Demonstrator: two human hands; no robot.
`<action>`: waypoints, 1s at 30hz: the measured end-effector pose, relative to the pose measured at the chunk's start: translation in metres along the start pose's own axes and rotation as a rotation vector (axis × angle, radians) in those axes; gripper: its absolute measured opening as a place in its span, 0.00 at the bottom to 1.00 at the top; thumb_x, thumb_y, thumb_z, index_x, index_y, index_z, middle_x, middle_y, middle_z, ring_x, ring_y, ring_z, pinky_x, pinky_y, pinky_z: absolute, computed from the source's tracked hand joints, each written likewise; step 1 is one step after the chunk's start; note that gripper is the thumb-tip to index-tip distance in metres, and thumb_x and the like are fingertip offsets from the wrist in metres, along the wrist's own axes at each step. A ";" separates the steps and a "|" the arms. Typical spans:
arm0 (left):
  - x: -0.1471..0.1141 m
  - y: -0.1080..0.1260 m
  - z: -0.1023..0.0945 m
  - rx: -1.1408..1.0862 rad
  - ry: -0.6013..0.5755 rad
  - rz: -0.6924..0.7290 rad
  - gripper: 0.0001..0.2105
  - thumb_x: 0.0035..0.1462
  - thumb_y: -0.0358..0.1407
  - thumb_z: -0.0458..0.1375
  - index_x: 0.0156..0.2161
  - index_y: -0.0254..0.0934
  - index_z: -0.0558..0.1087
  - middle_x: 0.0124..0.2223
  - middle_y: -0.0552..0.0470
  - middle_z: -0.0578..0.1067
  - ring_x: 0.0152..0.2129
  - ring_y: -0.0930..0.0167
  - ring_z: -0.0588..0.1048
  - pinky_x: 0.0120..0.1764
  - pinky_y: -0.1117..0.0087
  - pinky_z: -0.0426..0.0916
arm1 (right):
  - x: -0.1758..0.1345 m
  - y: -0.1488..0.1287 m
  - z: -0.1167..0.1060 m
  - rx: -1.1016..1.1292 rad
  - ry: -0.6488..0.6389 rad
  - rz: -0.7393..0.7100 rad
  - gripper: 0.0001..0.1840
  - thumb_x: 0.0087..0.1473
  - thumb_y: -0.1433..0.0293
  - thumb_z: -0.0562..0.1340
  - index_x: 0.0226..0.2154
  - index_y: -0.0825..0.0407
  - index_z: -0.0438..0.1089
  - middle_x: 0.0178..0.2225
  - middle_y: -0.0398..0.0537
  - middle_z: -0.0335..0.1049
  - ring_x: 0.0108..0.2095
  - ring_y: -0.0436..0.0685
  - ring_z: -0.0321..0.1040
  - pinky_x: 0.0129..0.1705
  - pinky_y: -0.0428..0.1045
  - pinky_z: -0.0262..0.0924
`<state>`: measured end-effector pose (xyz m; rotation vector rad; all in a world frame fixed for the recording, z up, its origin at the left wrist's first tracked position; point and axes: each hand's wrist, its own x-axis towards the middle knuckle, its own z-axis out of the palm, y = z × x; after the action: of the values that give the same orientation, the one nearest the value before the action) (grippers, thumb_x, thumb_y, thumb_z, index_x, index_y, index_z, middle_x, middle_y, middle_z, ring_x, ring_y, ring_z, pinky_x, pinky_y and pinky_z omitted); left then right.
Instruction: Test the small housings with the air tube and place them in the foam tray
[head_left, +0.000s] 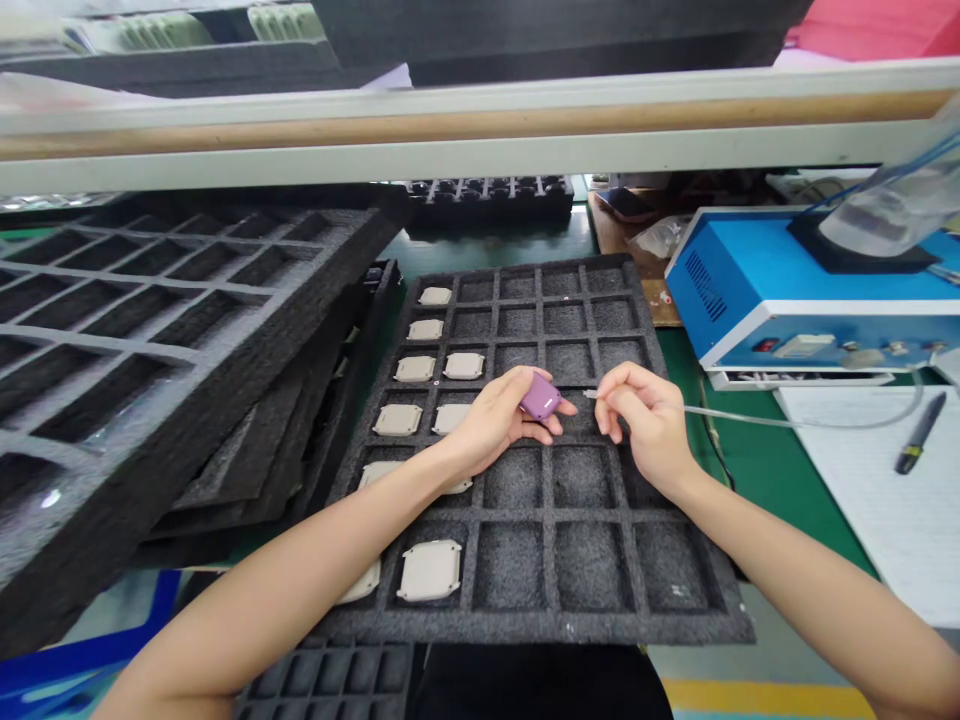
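Left hand point(498, 418): one small purple case point(538, 396), gripped between thumb and fingers, held above the black foam tray point(570, 628). Right hand point(646, 418): fingers closed on a clear tube point(787, 423), slim tip point(590, 394) pointing toward the case, apart from it. Tube curves toward the blue unit point(832, 285). Pale cases point(430, 570): in the tray's left-hand compartments. Step in hand, by judgement: tip and case being brought to bear; tip contact, too small to confirm, would call for a steady left grip and careful aim.
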<state>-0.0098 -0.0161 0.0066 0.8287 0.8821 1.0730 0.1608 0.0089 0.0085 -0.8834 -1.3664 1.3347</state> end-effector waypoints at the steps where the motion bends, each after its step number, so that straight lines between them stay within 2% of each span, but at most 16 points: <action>1: 0.001 0.000 -0.001 -0.026 -0.010 -0.025 0.15 0.59 0.45 0.50 0.41 0.33 0.65 0.31 0.44 0.77 0.19 0.73 0.71 0.22 0.74 0.65 | 0.000 0.000 0.000 -0.002 -0.005 0.001 0.04 0.44 0.74 0.55 0.22 0.53 0.64 0.12 0.38 0.61 0.11 0.45 0.52 0.15 0.42 0.46; 4: 0.002 0.002 -0.004 -0.112 -0.014 -0.088 0.17 0.62 0.43 0.45 0.43 0.30 0.67 0.29 0.43 0.76 0.15 0.75 0.67 0.18 0.76 0.59 | -0.001 0.000 0.000 -0.003 -0.015 0.002 0.04 0.44 0.74 0.55 0.22 0.53 0.64 0.12 0.38 0.61 0.11 0.45 0.52 0.15 0.42 0.46; 6: 0.002 0.004 -0.004 -0.160 -0.028 -0.098 0.17 0.62 0.40 0.44 0.44 0.28 0.68 0.30 0.41 0.77 0.18 0.74 0.69 0.21 0.75 0.62 | -0.001 -0.001 0.000 -0.002 -0.021 0.001 0.03 0.44 0.74 0.55 0.22 0.53 0.63 0.12 0.38 0.61 0.11 0.45 0.52 0.15 0.42 0.46; 8: 0.001 0.004 -0.004 -0.185 -0.063 -0.084 0.18 0.61 0.38 0.46 0.47 0.27 0.69 0.34 0.40 0.77 0.24 0.71 0.74 0.28 0.72 0.67 | -0.001 -0.001 0.000 -0.003 -0.023 0.000 0.03 0.44 0.73 0.55 0.22 0.53 0.63 0.12 0.38 0.61 0.11 0.45 0.52 0.15 0.42 0.46; 10: 0.000 0.003 -0.003 -0.193 -0.104 -0.064 0.17 0.59 0.36 0.50 0.50 0.27 0.69 0.39 0.40 0.77 0.33 0.67 0.76 0.39 0.67 0.69 | -0.002 -0.002 0.000 -0.002 -0.025 0.000 0.03 0.44 0.73 0.55 0.22 0.53 0.63 0.12 0.37 0.61 0.11 0.45 0.52 0.15 0.42 0.47; 12: -0.001 0.001 -0.001 -0.182 -0.134 -0.056 0.16 0.57 0.33 0.54 0.51 0.30 0.69 0.43 0.42 0.77 0.40 0.65 0.75 0.49 0.63 0.65 | -0.002 -0.002 0.001 0.001 -0.035 -0.006 0.03 0.44 0.73 0.55 0.22 0.53 0.63 0.12 0.37 0.61 0.11 0.45 0.52 0.15 0.42 0.47; 14: -0.002 -0.001 0.000 -0.150 -0.141 -0.052 0.16 0.56 0.31 0.56 0.51 0.33 0.71 0.44 0.45 0.76 0.42 0.67 0.75 0.53 0.61 0.62 | -0.002 -0.003 0.001 -0.001 -0.048 -0.013 0.04 0.44 0.74 0.55 0.22 0.53 0.63 0.12 0.37 0.61 0.11 0.45 0.52 0.15 0.42 0.48; 21: 0.001 -0.005 0.002 -0.031 -0.160 -0.007 0.18 0.56 0.36 0.58 0.52 0.38 0.71 0.46 0.49 0.76 0.44 0.67 0.73 0.55 0.57 0.59 | -0.004 -0.002 0.000 0.007 -0.100 -0.015 0.05 0.45 0.75 0.54 0.21 0.52 0.63 0.11 0.37 0.61 0.11 0.45 0.52 0.15 0.42 0.48; 30: 0.000 -0.006 0.004 0.103 -0.169 0.018 0.19 0.56 0.36 0.57 0.54 0.41 0.69 0.50 0.51 0.74 0.48 0.65 0.70 0.56 0.56 0.59 | -0.005 -0.002 0.000 0.014 -0.129 -0.020 0.06 0.46 0.76 0.54 0.21 0.52 0.63 0.12 0.37 0.62 0.12 0.45 0.54 0.16 0.43 0.49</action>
<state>-0.0034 -0.0180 0.0029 0.9998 0.7929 0.9635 0.1621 0.0043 0.0093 -0.7838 -1.4592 1.4047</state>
